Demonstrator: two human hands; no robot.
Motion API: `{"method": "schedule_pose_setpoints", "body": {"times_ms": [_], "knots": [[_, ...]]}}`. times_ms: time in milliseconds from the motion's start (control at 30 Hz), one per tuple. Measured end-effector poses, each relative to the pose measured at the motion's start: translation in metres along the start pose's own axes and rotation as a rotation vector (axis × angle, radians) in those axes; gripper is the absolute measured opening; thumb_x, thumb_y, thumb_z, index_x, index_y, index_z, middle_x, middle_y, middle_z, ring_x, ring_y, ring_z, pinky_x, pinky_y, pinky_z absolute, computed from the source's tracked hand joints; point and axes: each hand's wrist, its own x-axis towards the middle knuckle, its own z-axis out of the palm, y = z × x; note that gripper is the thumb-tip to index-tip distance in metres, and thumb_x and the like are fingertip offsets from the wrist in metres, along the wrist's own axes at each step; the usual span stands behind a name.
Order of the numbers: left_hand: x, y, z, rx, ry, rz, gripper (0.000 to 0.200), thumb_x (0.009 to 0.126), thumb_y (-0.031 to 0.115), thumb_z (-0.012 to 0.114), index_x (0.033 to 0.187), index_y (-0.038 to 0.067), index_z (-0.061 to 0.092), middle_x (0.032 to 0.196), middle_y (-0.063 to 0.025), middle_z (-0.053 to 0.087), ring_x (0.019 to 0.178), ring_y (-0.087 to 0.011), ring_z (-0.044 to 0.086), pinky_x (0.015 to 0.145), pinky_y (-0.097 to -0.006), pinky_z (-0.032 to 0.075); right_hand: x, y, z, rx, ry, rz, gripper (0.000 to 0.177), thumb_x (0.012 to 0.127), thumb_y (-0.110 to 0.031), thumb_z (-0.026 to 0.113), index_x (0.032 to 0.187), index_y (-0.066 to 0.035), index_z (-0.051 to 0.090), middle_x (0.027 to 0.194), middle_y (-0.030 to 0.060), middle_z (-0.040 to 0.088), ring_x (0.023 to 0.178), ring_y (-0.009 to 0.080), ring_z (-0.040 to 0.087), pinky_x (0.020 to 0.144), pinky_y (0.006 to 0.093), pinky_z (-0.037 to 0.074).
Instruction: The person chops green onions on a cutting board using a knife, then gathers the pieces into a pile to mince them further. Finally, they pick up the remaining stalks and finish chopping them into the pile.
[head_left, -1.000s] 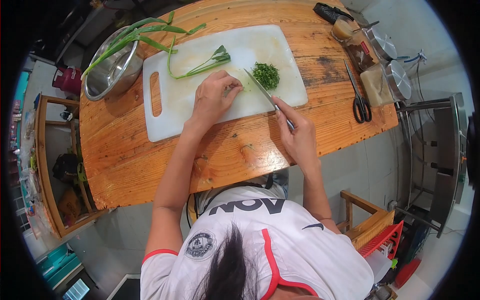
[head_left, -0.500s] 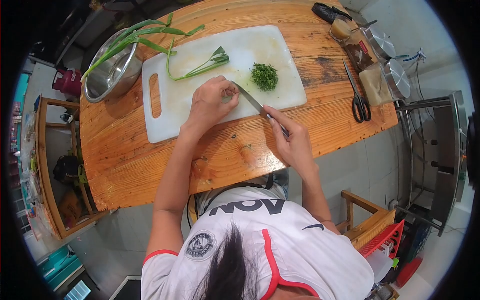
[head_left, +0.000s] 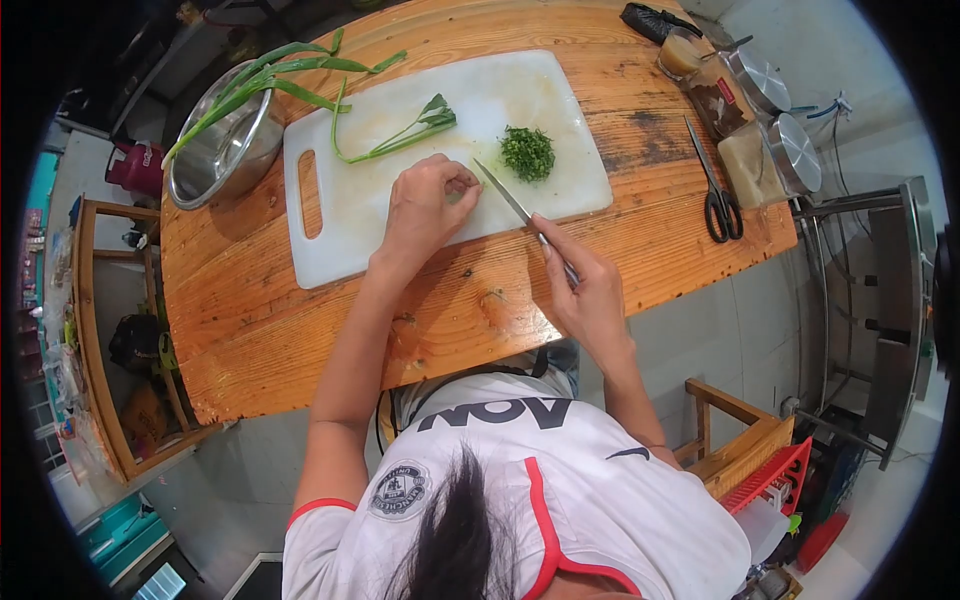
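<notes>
My right hand (head_left: 585, 285) is closed around the handle of a kitchen knife (head_left: 512, 200), whose blade points up and left over the white cutting board (head_left: 350, 240). Just left of the blade, my left hand (head_left: 425, 205) is over the board with its fingers curled in and thumb near the fingertips; what they hold, if anything, is hidden. A heap of finely chopped green herbs (head_left: 527, 153) lies on the board, right of the knife tip. Behind my left hand rests a leafy green stalk (head_left: 400, 140).
At the left, a steel bowl (head_left: 225, 165) has long green onions (head_left: 255, 85) lying across its rim. Black-handled scissors (head_left: 722, 212) lie on the wooden table (head_left: 460, 320) at the right, beside lidded jars (head_left: 750, 165). A black bag (head_left: 655, 22) is at the far edge.
The knife has shifted slightly right, and its tip now stands apart from my left fingertips. My left hand stays nearly in place, still curled.
</notes>
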Motion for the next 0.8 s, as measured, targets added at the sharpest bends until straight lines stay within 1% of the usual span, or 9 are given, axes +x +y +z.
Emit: {"method": "schedule_pose_setpoints", "body": {"times_ms": [133, 200, 333, 433, 533, 633, 733, 800], "knots": [[0.000, 0.000, 0.003, 0.001, -0.002, -0.032, 0.013, 0.081, 0.012, 0.076, 0.088, 0.001, 0.076, 0.083, -0.0098, 0.072, 0.071, -0.0187, 0.065, 0.069, -0.0309, 0.053, 0.000, 0.001, 0.002, -0.023, -0.036, -0.046, 0.033, 0.096, -0.004, 0.061, 0.129, -0.007, 0.067, 0.096, 0.0232, 0.071, 0.071, 0.0325, 0.070, 0.062, 0.0374, 0.052], [0.000, 0.000, 0.002, -0.007, -0.006, -0.046, 0.013, 0.081, 0.012, 0.076, 0.087, 0.001, 0.076, 0.083, -0.0096, 0.072, 0.071, -0.0184, 0.065, 0.069, -0.0307, 0.053, 0.000, 0.003, 0.003, -0.017, -0.021, -0.033, 0.033, 0.096, -0.004, 0.061, 0.129, -0.007, 0.067, 0.096, 0.0231, 0.071, 0.071, 0.0326, 0.070, 0.062, 0.0373, 0.052], [0.001, 0.001, 0.003, -0.001, -0.020, -0.054, 0.012, 0.081, 0.011, 0.075, 0.088, 0.001, 0.076, 0.083, -0.0092, 0.072, 0.071, -0.0178, 0.066, 0.069, -0.0305, 0.053, 0.004, -0.004, -0.008, -0.098, -0.033, 0.069, 0.034, 0.096, -0.004, 0.061, 0.129, -0.007, 0.067, 0.096, 0.0226, 0.071, 0.070, 0.0324, 0.070, 0.062, 0.0371, 0.052], [0.001, 0.001, 0.002, 0.002, -0.024, -0.062, 0.013, 0.082, 0.011, 0.075, 0.088, 0.001, 0.076, 0.084, -0.0091, 0.072, 0.072, -0.0177, 0.066, 0.069, -0.0304, 0.053, 0.005, -0.007, -0.011, -0.105, -0.029, 0.059, 0.033, 0.096, -0.005, 0.060, 0.129, -0.007, 0.067, 0.095, 0.0222, 0.071, 0.071, 0.0331, 0.070, 0.062, 0.0373, 0.052], [0.000, 0.001, 0.003, 0.007, -0.023, -0.058, 0.013, 0.082, 0.012, 0.076, 0.090, 0.001, 0.077, 0.084, -0.0092, 0.072, 0.072, -0.0179, 0.066, 0.069, -0.0305, 0.053, 0.001, 0.002, -0.003, -0.047, -0.004, -0.043, 0.033, 0.096, -0.005, 0.061, 0.129, -0.007, 0.067, 0.093, 0.0220, 0.071, 0.071, 0.0342, 0.069, 0.063, 0.0378, 0.052], [-0.001, 0.001, 0.002, -0.007, -0.017, -0.067, 0.014, 0.082, 0.012, 0.076, 0.090, 0.001, 0.077, 0.084, -0.0096, 0.072, 0.072, -0.0182, 0.067, 0.069, -0.0304, 0.053, 0.000, 0.002, -0.002, -0.049, -0.021, -0.015, 0.033, 0.096, -0.005, 0.061, 0.129, -0.007, 0.067, 0.092, 0.0232, 0.071, 0.072, 0.0356, 0.069, 0.064, 0.0387, 0.053], [0.000, 0.002, 0.003, -0.002, -0.019, -0.063, 0.014, 0.083, 0.012, 0.076, 0.090, 0.001, 0.077, 0.084, -0.0098, 0.072, 0.072, -0.0184, 0.067, 0.069, -0.0303, 0.054, -0.002, 0.005, 0.001, -0.029, -0.007, -0.055, 0.033, 0.097, -0.005, 0.061, 0.129, -0.006, 0.067, 0.091, 0.0243, 0.070, 0.073, 0.0359, 0.070, 0.064, 0.0390, 0.053], [0.001, 0.003, 0.003, 0.023, -0.015, -0.060, 0.014, 0.083, 0.012, 0.076, 0.090, 0.000, 0.077, 0.084, -0.0100, 0.072, 0.071, -0.0184, 0.067, 0.069, -0.0304, 0.054, -0.001, 0.001, 0.001, -0.026, -0.029, -0.022, 0.032, 0.097, -0.005, 0.061, 0.128, -0.005, 0.067, 0.091, 0.0248, 0.070, 0.073, 0.0360, 0.070, 0.065, 0.0391, 0.053]]}}
